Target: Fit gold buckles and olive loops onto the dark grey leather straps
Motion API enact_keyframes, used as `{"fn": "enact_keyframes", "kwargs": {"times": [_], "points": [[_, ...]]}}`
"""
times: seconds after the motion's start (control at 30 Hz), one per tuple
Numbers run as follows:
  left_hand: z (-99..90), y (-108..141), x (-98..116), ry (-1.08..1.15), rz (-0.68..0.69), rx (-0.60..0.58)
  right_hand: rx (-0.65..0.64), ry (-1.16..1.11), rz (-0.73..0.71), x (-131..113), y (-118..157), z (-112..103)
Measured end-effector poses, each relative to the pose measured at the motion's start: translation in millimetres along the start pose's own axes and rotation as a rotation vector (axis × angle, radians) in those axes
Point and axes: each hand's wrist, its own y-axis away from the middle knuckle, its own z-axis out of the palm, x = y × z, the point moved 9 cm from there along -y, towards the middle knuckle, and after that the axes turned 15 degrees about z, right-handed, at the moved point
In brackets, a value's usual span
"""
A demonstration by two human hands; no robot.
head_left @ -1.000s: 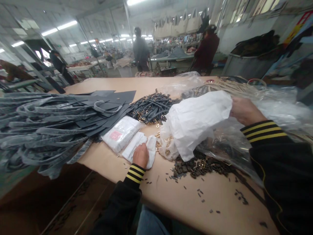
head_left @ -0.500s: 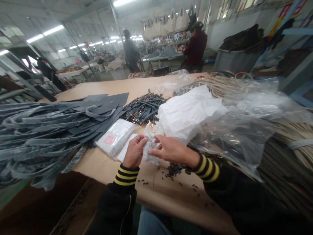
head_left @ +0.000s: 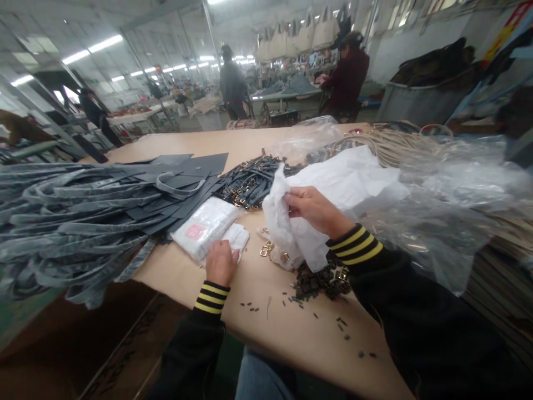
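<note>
My right hand [head_left: 312, 210] pinches a crumpled thin white sheet [head_left: 275, 214] between thumb and fingers and holds it up off the table. Its lower part hangs over gold-coloured metal buckles [head_left: 266, 249] and a heap of small dark pieces [head_left: 314, 284]. My left hand [head_left: 220, 264] is low on the table with its fingers curled at the near edge of a small folded white sheet [head_left: 238, 236]. Just left of that lies a clear-wrapped white packet [head_left: 204, 228] with a pink label. Behind the hands is a pile of dark straps with gold clasps [head_left: 245, 180].
Dark wrapped straps [head_left: 83, 216] and flat dark panels [head_left: 179, 205] cover the left side. A larger white sheet [head_left: 353, 178] and clear plastic [head_left: 449, 205] spread on the right, by beige cords [head_left: 387, 145]. Small dark bits lie near the front edge. Several people stand further back.
My hands have parted. The right one has lifted the crumpled white sheet up and rightward, uncovering buckles; the left has let go of it and dropped to the folded white sheet.
</note>
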Motion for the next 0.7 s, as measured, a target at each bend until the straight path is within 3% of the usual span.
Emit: {"fn": "enact_keyframes", "kwargs": {"times": [0.1, 0.33, 0.5, 0.7], "points": [[10.9, 7, -4, -0.049, -0.017, -0.047, -0.052, -0.148, 0.081, 8, -2, 1], [21.6, 0, -16, 0.071, -0.051, -0.044, -0.066, -0.189, 0.111, 2, -6, 7], [29.4, 0, -19, 0.344, -0.087, -0.031, -0.094, -0.215, 0.060, -5, -9, 20], [17.1, 2, 2, 0.753, -0.134, 0.052, -0.085, -0.276, 0.061, -7, -8, 8]]}}
